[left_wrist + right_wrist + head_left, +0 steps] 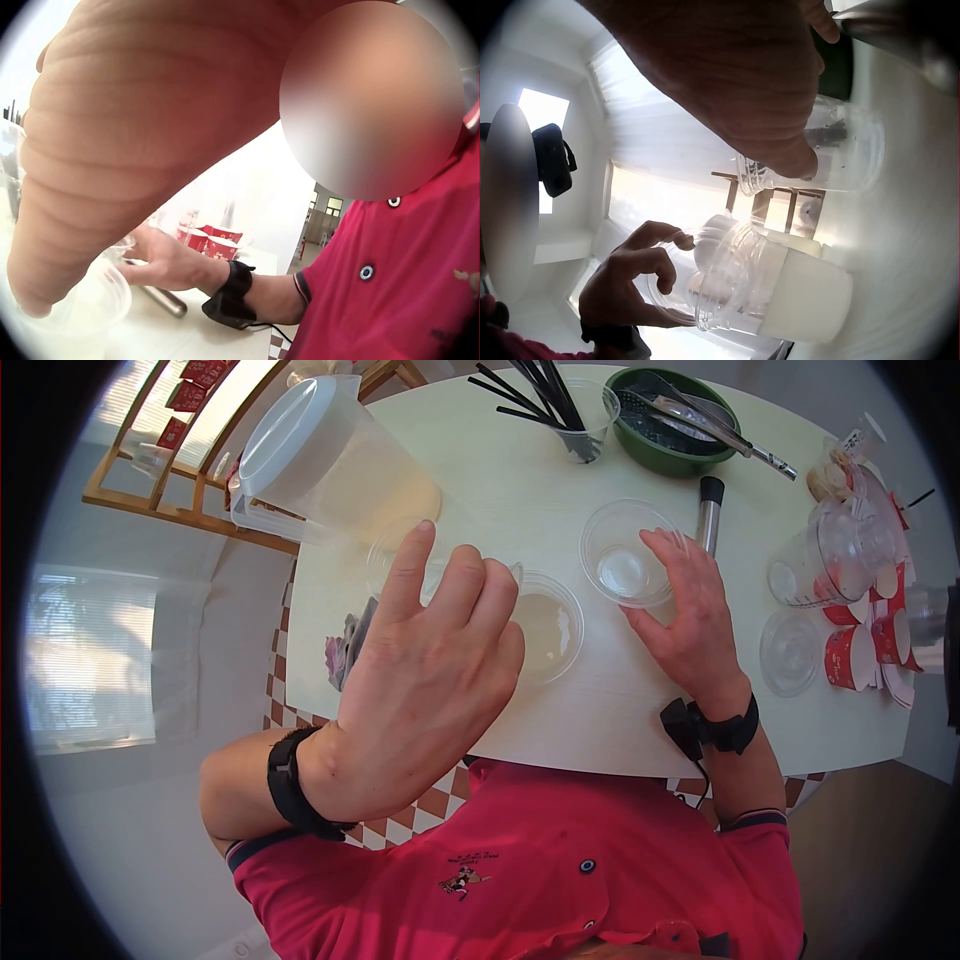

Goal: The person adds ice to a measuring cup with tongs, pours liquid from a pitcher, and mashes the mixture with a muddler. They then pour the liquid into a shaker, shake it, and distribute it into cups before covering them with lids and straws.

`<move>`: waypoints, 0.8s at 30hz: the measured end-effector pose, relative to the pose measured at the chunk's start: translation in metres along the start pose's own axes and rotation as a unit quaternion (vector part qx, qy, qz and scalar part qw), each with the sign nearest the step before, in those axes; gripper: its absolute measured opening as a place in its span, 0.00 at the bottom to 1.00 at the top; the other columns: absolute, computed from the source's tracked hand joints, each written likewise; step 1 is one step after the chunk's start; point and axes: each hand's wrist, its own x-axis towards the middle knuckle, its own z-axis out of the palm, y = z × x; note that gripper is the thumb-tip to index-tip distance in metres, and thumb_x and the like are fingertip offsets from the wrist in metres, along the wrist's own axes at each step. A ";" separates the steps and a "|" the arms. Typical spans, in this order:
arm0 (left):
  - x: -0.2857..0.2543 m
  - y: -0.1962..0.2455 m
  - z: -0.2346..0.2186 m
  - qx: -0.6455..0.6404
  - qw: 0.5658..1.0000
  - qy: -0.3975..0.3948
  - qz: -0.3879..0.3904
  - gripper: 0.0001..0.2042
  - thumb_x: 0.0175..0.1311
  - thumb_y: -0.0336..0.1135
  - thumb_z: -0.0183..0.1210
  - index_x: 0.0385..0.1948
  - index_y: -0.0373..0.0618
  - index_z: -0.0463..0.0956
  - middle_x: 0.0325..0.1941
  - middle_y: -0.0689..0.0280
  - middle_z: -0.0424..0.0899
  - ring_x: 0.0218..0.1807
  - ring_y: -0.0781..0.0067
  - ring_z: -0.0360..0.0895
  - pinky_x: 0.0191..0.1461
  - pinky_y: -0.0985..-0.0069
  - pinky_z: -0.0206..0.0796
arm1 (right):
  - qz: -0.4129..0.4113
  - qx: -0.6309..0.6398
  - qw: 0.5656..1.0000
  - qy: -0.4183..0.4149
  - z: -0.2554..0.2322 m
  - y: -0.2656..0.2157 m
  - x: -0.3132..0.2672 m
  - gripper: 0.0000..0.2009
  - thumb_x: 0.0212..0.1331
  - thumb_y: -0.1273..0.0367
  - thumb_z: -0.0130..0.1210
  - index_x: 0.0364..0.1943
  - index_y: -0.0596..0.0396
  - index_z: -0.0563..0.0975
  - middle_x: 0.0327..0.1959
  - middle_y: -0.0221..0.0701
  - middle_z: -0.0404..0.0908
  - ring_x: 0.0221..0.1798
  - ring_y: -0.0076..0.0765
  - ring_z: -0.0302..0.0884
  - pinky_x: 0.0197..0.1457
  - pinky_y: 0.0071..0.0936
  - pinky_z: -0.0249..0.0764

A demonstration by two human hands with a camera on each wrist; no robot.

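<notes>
My left hand [430, 650] is raised over the near left of the table, fingers bent. Its fingertips pinch a clear, round-rimmed plastic cup [384, 552], largely hidden behind the hand in the head view. Just beside and below stands a clear cup of pale, cloudy liquid [548, 628], upright on the table; the right wrist view shows its milky lower part. My right hand [695, 615] holds an empty clear plastic cup [620, 572] by its right side, with the thumb near me and the fingers at the far rim.
A lidded pitcher [350, 470] of pale liquid stands at the back left. Behind are a cup of black straws [580, 445] and a green bowl [650, 455] with metal utensils. A muddler [710, 515], a measuring jug [800, 565], a clear lid [790, 655] and red paper cups [850, 655] lie right.
</notes>
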 end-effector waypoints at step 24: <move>0.017 -0.057 0.050 -0.397 0.871 0.264 -0.115 0.21 0.47 0.40 0.80 0.29 0.42 0.74 0.62 0.49 0.76 0.59 0.53 0.82 0.54 0.64 0.78 | -0.043 0.062 0.981 0.180 -0.023 -0.001 0.009 0.30 0.46 0.74 0.71 0.58 0.56 0.76 0.62 0.47 0.77 0.64 0.54 0.75 0.68 0.44 0.72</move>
